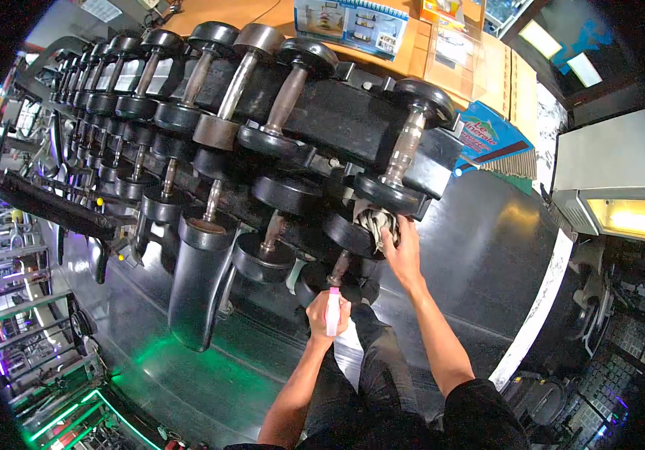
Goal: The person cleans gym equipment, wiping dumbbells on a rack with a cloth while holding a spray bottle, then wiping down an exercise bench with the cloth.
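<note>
My right hand (405,255) is closed on a crumpled black-and-white cloth (375,225). It presses the cloth against the end of a lower-rack dumbbell (346,229), just below the upper rack's rightmost dumbbell (406,146). Lower down, my left hand (319,316) grips a spray bottle by its neck; only the pink-and-white spray head (333,311) shows clearly. That head points toward the lower dumbbell's worn metal handle (340,268). The bottle's body is mostly hidden beneath my hand.
Rows of dumbbells (206,67) run leftward on a black rack (345,112). A padded bench (49,206) stands at left. Behind the rack is a wooden counter (405,71) with a desk calendar (351,28). A blue cardboard box (493,135) sits beyond the rack's right end.
</note>
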A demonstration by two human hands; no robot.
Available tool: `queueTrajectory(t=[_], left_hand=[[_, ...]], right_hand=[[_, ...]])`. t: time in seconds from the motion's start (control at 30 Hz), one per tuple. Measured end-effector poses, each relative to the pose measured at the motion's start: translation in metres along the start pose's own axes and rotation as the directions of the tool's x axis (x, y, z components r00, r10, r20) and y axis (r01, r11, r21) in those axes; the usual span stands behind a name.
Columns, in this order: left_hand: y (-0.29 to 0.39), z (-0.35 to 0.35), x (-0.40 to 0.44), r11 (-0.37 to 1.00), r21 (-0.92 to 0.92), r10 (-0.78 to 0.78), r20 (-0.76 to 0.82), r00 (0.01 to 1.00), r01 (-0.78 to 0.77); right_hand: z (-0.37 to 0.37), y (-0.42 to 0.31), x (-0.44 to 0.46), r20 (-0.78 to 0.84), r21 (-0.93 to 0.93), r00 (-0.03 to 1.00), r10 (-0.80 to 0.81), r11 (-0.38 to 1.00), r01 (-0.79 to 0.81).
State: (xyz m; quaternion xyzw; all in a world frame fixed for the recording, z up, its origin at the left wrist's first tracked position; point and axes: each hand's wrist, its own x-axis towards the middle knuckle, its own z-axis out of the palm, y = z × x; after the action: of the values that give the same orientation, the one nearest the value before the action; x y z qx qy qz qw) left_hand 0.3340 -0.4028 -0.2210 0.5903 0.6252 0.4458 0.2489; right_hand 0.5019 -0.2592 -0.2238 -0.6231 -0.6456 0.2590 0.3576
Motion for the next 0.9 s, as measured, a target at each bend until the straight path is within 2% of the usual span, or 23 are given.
queueTrajectory(t=[0.03,0.07,0.13,0.17,0.3,0.37,0.4,0.47,0.5,0.53,0.6,0.67,0.7,0.8,0.9], left_hand=[[0.002,0.0,0.001,0.999,0.023,0.033,0.004,0.999,-0.033],[0.004,0.0,0.002,0.997,0.046,0.067,0.01,0.998,-0.068],[0.004,-0.001,0.003,0.992,0.074,0.101,0.021,0.995,-0.103],[0.005,-0.001,0.004,0.993,0.077,0.086,0.022,0.996,-0.088],[0.001,0.001,0.0,0.999,0.037,0.033,0.028,0.999,-0.034],[0.002,0.002,0.0,0.999,0.044,0.02,0.021,1.0,-0.021],[0.003,0.002,0.001,0.999,0.051,0.012,0.015,1.0,-0.013],[0.005,0.001,0.005,0.997,0.072,0.034,-0.001,0.999,-0.034],[0.006,0.001,0.007,0.995,0.09,0.055,-0.015,0.998,-0.053],[0.004,0.001,0.005,0.994,0.092,0.052,-0.017,0.999,-0.05],[-0.003,0.003,0.0,0.993,0.12,0.016,-0.001,1.0,-0.016],[-0.002,0.005,0.001,0.995,0.097,0.033,-0.025,0.999,-0.031],[-0.001,0.006,0.002,0.996,0.073,0.051,-0.046,0.998,-0.048],[0.011,0.008,0.01,0.996,0.065,0.072,-0.093,0.993,-0.066],[0.012,0.006,0.008,0.991,0.126,0.053,-0.037,0.998,-0.048]], right_hand=[[0.001,-0.001,-0.004,0.016,-0.091,0.998,0.056,0.994,-0.054],[0.001,0.0,-0.008,0.016,-0.089,0.998,0.058,0.994,-0.056],[0.004,0.003,-0.014,0.046,-0.087,0.992,-0.117,0.989,0.121],[0.004,0.004,-0.012,0.086,-0.214,0.954,-0.289,0.93,0.301],[0.001,-0.019,-0.013,0.098,-0.239,0.981,-0.165,0.953,0.184],[0.003,-0.005,-0.01,0.144,-0.088,0.989,0.009,0.996,0.004],[0.003,0.002,-0.008,0.145,-0.086,0.989,0.007,0.996,0.006],[0.002,0.018,-0.003,0.296,-0.021,0.945,0.14,0.99,-0.14],[0.011,0.037,-0.001,0.268,0.027,0.931,0.248,0.964,-0.264],[0.001,0.031,0.013,0.366,0.037,0.872,0.326,0.931,-0.364],[0.012,0.06,0.033,0.467,-0.084,0.721,0.512,0.837,-0.541],[0.046,0.135,0.045,0.58,-0.302,0.652,0.488,0.872,-0.384],[0.063,0.159,0.049,0.611,-0.323,0.65,0.453,0.892,-0.317],[0.116,0.185,0.057,0.543,-0.091,0.803,0.248,0.967,-0.237],[0.156,0.189,0.067,0.491,0.067,0.869,0.064,0.992,-0.111]])
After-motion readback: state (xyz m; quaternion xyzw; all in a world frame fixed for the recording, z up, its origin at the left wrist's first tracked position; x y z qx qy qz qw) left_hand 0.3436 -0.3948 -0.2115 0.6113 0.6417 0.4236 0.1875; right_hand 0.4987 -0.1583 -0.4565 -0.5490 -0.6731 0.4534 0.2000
